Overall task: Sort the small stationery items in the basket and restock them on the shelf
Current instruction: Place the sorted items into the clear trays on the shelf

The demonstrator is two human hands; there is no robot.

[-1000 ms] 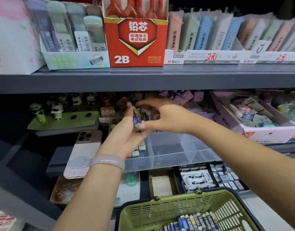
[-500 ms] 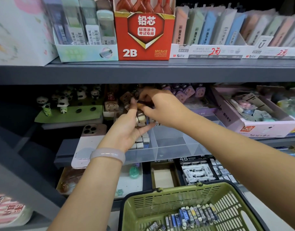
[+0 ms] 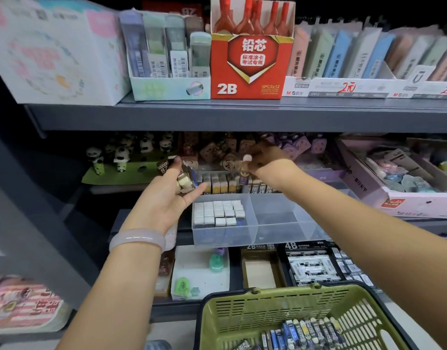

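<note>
Erasers (image 3: 178,176) (marked 2B) fill left hand (image 3: 164,198); right hand (image 3: 265,160) pinches one.

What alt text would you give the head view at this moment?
At a stationery shelf, the right hand pinches one eraser above the back row of a clear tray, while the left hand holds a few more. A green basket with erasers left in it sits below.

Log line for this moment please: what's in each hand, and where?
left hand: holds small bunch of erasers | right hand: pinches one eraser upright over back row of clear tray | basket: erasers remain
</note>
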